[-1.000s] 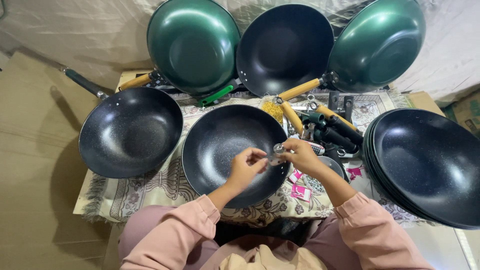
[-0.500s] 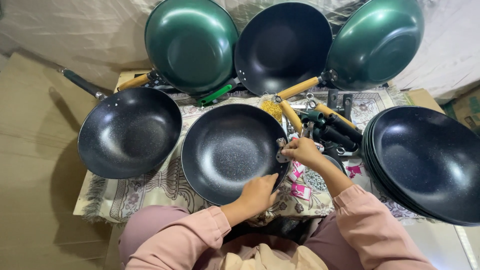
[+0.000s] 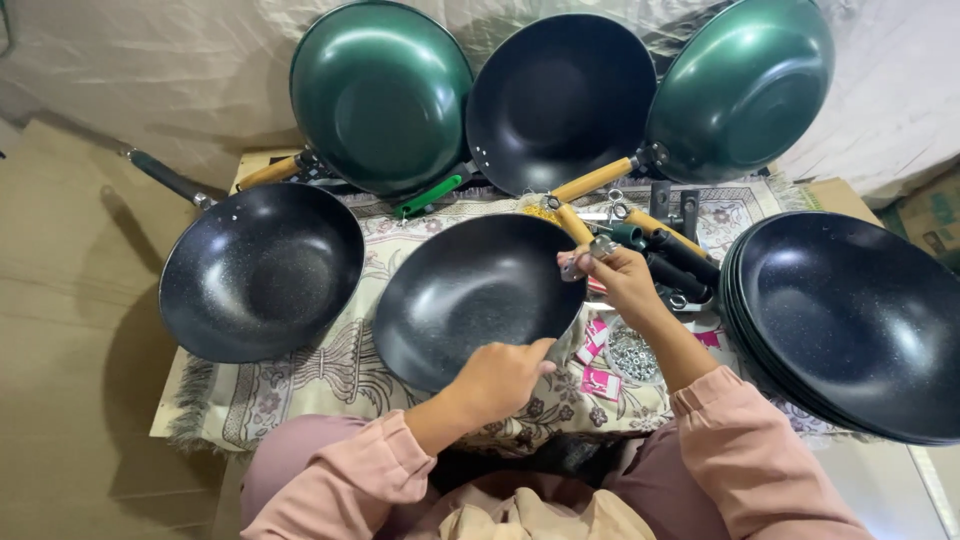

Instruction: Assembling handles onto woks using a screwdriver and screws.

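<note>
My left hand [image 3: 500, 380] fingers grip handleless black speckled wok [image 3: 478, 296] rim; right hand [image 3: 622, 283] pinches small metal bracket [image 3: 583, 257] at rim, handle unfitted, I judge.

Left hand [image 3: 502, 377] gripped near rim of the handleless black wok [image 3: 478, 297], fingers curled, forearm angled in from below. Right hand [image 3: 618, 280] sat at wok's far-right rim, fingertips pinching, wrist bent.
</note>
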